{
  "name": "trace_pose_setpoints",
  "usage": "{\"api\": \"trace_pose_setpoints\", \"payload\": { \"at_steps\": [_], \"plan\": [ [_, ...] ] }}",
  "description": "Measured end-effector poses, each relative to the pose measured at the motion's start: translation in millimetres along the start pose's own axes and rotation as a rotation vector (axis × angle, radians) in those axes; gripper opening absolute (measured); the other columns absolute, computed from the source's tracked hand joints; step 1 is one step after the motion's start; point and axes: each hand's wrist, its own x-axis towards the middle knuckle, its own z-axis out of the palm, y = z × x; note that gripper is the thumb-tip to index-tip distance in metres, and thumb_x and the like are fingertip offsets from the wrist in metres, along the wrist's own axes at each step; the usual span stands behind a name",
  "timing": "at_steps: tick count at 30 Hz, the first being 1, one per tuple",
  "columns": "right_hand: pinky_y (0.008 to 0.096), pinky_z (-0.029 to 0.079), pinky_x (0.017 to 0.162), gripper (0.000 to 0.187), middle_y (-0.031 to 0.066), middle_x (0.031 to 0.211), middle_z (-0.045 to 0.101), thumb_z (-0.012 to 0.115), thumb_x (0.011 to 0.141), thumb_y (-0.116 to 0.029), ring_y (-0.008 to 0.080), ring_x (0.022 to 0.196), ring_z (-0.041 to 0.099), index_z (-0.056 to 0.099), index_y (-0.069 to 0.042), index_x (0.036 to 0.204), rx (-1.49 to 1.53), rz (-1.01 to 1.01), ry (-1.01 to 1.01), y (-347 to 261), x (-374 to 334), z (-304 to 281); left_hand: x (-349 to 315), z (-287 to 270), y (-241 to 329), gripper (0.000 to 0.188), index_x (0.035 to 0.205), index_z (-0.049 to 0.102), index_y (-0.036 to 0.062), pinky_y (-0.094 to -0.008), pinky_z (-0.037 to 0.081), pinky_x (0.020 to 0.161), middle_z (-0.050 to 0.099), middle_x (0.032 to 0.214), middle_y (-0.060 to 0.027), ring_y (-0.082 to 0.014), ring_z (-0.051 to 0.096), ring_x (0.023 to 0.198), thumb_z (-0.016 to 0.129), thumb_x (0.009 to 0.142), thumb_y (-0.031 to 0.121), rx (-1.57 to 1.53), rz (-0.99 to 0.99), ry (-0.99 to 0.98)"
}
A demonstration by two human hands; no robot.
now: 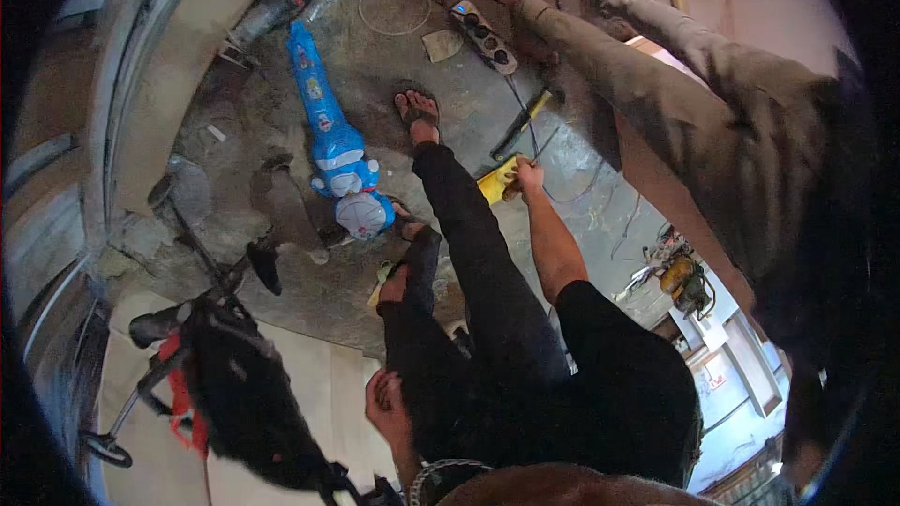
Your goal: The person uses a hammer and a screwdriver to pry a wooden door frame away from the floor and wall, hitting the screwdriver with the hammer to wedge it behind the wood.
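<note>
My right hand [526, 180] is closed on one end of a flat yellow piece [496, 182], held low above the floor near my leg; its exact kind I cannot make out. Just beyond it lies a long black and yellow hand tool [522, 124]. My left hand [386, 405] hangs beside my left thigh, fingers loosely curved, with nothing visible in it. A blue inflatable cartoon-character toy [337, 155] with a long narrow end lies on the floor left of my feet.
A power strip [483, 37] with cords and a paper scrap [442, 45] lie ahead. At the far left is a dark power tool [272, 11]. A black and red wheeled frame [234, 384] stands near left. Another person's trousered legs [656, 103] extend along the right.
</note>
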Motion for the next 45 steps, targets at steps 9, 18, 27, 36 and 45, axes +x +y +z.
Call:
{"api": "trace_pose_setpoints", "payload": {
  "at_steps": [9, 18, 27, 36, 45],
  "plan": [
    [0.0451, 0.054, 0.071, 0.055, 0.0181, 0.111, 0.064, 0.072, 0.086, -0.032, 0.0285, 0.09, 0.065, 0.055, 0.008, 0.121, 0.139, 0.076, 0.304, 33.8, 191.1, 58.8, 113.2, 31.2, -61.5, 0.023, 0.115, 0.061, -0.0013, -0.026, 0.051, 0.069, 0.066, 0.092, -0.0104, -0.0128, 0.06, 0.08, 0.059, 0.095, 0.011, 0.215, -0.102, 0.18],
    [0.0328, 0.05, 0.059, 0.03, 0.0051, 0.09, 0.066, 0.067, 0.089, -0.037, 0.0193, 0.068, 0.06, 0.065, -0.009, 0.099, 0.182, 0.023, -0.104, 12.0, 114.6, -3.4, 116.0, 25.6, -22.5, 0.023, 0.112, 0.062, -0.0024, -0.0319, 0.054, 0.076, 0.065, 0.096, -0.012, -0.0172, 0.063, 0.082, 0.058, 0.095, 0.012, 0.161, 0.015, 0.128],
    [0.031, 0.049, 0.057, 0.024, 0.0044, 0.068, 0.061, 0.068, 0.087, -0.03, 0.017, 0.059, 0.058, 0.063, -0.007, 0.087, 0.295, 0.204, -0.277, -9.1, -82.8, -54.3, 107.3, 83.9, 32.2, 0.031, 0.116, 0.063, 0.0012, -0.0333, 0.053, 0.078, 0.067, 0.105, -0.0128, -0.019, 0.066, 0.088, 0.065, 0.093, 0.023, -0.132, 0.324, -0.257],
    [0.0352, 0.049, 0.062, 0.026, 0.0083, 0.072, 0.065, 0.077, 0.073, -0.019, 0.0196, 0.068, 0.063, 0.064, -0.002, 0.088, -0.714, -0.504, -0.083, -113.2, -283.2, 39.7, 137.2, 121.4, 145.9, 0.036, 0.118, 0.063, 0.0056, -0.0346, 0.053, 0.076, 0.066, 0.103, -0.0101, -0.0204, 0.066, 0.09, 0.065, 0.092, 0.032, 0.082, 0.433, -0.46],
    [0.0475, 0.051, 0.076, 0.045, 0.0192, 0.09, 0.068, 0.075, 0.067, -0.024, 0.0378, 0.088, 0.066, 0.059, -0.003, 0.105, -0.794, -0.771, -0.117, -336.6, -342.5, 149.2, 170.7, 135.7, 306.4, 0.049, 0.122, 0.059, 0.0015, -0.0353, 0.051, 0.084, 0.068, 0.105, -0.0122, -0.0213, 0.066, 0.094, 0.068, 0.09, 0.037, 0.049, 0.513, -0.448]
  ]
}}
